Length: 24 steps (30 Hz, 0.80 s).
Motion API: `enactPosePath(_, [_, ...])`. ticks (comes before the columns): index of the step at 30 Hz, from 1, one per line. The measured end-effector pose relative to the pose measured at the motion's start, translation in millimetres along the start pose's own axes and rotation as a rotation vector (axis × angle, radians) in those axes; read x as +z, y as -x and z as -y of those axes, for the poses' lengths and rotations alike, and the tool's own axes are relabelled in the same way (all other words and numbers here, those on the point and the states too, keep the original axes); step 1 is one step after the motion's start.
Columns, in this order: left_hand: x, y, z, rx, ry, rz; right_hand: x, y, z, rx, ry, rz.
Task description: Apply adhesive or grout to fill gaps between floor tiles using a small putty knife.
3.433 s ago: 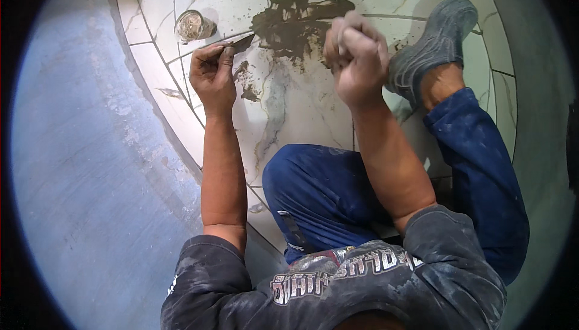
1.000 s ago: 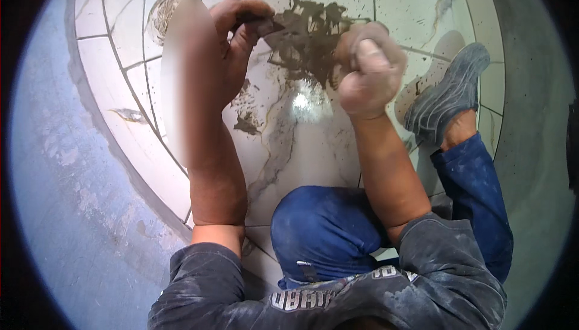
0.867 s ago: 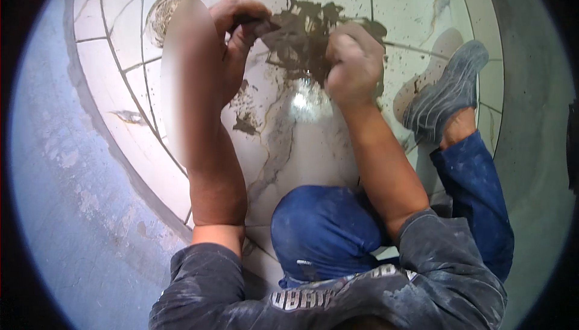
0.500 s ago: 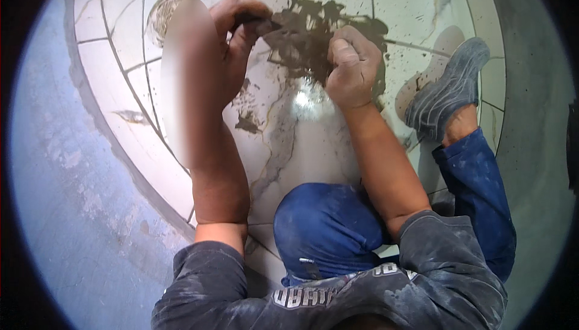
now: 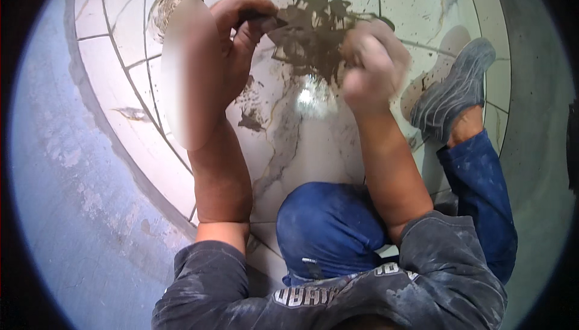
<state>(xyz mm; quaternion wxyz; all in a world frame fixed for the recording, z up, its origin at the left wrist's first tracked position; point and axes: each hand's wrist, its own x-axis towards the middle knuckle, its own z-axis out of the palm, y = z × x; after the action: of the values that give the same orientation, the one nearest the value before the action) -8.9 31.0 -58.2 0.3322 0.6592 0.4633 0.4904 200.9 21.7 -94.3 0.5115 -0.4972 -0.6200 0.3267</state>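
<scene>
Wet dark-brown paste (image 5: 310, 37), like grout or mortar, lies smeared over the white marbled tiles (image 5: 329, 143) in front of me. My left hand (image 5: 241, 34) is closed at the left edge of the smear. Its thumb and fingers pinch a thin dark flat piece (image 5: 278, 22), whose kind I cannot make out. On the smear's right side, my right hand (image 5: 377, 64) is curled into a fist and blurred by motion. Whatever it grips is hidden behind the fingers.
A round container (image 5: 172, 10) with brownish smears stands beyond my left hand. My shoe (image 5: 455, 92) rests on the tiles at the right, and my bent knee (image 5: 329, 221) is close in front. Bare blue-grey floor (image 5: 78, 197) borders the tiles on the left.
My right hand has shifted to the right across the smear, and its fist is turned a little. The left hand keeps its pinch, almost in place.
</scene>
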Motion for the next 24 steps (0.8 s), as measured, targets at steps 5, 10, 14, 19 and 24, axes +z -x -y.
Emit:
enactPosePath(5, [0.8,-3.8,1.2,0.034,-0.012,0.005,-5.5,-9.6,24.6,0.02,-0.36,-0.014])
enactPosePath(10, [4.2,-7.2,6.1,0.005,0.052,-0.018,2.7,-5.7,14.8,0.004,-0.235,-0.037])
enactPosePath(14, [9.3,-2.6,4.6,-0.007,0.101,-0.016,5.0,2.2,2.6,0.2,-0.139,-0.035])
enactPosePath(19, [11.7,-5.3,5.0,-0.028,0.116,-0.021,-2.1,-2.8,5.2,0.08,0.076,-0.011])
enactPosePath(24, [8.2,-4.0,7.2,-0.012,0.035,0.009,7.1,-0.3,9.0,0.066,-0.147,-0.06])
